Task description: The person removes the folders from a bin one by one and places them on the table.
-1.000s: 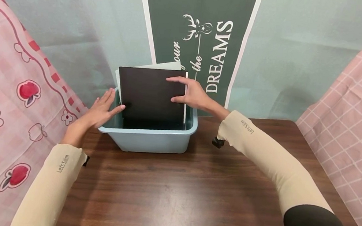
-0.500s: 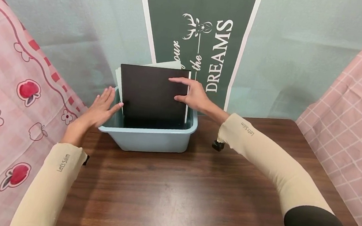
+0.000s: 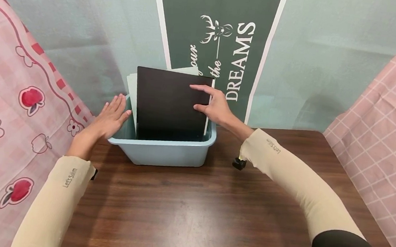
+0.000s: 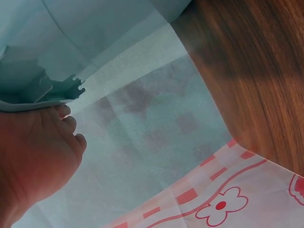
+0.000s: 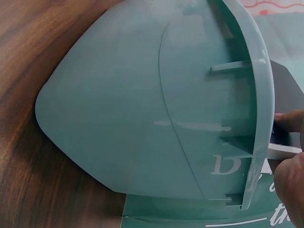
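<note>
A light blue plastic tub (image 3: 162,154) stands on the table against the back curtain. Upright in it is a flat black rectangular thing with a white edge (image 3: 171,100), like a hardcover book; its lower end is hidden by the tub wall. My right hand (image 3: 218,106) pinches its right side, with thumb and fingers also seen around the white edge in the right wrist view. My left hand (image 3: 108,118) rests on the tub's left rim with fingers straight, apart from the black book. Behind the book, pale sheets or thin books (image 3: 133,88) lean in the tub.
The brown wooden table (image 3: 188,211) reaches forward from the tub. A pink flowered cloth (image 3: 6,119) hangs close on the left, a pink checked one (image 3: 393,128) on the right. The green-grey printed curtain (image 3: 298,69) is right behind the tub.
My right hand has shifted a little to the right with the black book, which now tilts slightly and uncovers more of the pale sheets on its left. The left thumb has drawn away from the book.
</note>
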`<act>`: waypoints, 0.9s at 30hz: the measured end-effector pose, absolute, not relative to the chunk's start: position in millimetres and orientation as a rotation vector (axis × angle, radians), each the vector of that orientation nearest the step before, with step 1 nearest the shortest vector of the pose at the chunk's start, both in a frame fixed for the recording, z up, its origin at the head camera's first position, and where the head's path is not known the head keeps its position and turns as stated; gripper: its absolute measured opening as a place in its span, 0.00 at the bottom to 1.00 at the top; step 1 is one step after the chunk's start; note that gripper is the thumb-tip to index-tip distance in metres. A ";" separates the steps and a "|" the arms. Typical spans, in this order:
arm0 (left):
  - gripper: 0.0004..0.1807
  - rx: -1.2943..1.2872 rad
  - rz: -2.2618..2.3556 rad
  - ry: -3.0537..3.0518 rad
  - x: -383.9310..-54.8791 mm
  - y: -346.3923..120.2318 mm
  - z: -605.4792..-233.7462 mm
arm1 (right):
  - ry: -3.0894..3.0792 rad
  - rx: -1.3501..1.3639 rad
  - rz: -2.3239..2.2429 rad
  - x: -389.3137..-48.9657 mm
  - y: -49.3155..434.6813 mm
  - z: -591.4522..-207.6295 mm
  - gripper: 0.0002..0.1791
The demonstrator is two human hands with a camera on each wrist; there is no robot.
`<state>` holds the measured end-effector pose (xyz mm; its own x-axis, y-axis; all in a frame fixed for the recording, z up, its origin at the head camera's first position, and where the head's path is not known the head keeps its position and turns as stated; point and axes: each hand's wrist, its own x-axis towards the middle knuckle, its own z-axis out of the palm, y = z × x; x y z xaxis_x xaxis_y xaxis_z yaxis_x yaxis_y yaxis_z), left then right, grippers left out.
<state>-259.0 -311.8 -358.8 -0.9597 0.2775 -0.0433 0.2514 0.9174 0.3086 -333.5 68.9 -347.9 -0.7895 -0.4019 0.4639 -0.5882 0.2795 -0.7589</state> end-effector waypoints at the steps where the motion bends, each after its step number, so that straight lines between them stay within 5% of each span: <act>1: 0.44 0.414 0.458 2.997 -259.1 -311.7 -359.4 | -2.354 0.923 1.531 -333.6 69.6 -348.2 0.32; 27: 0.42 0.374 0.433 2.982 -258.5 -309.2 -356.6 | -2.127 0.702 1.627 -329.6 91.1 -337.1 0.32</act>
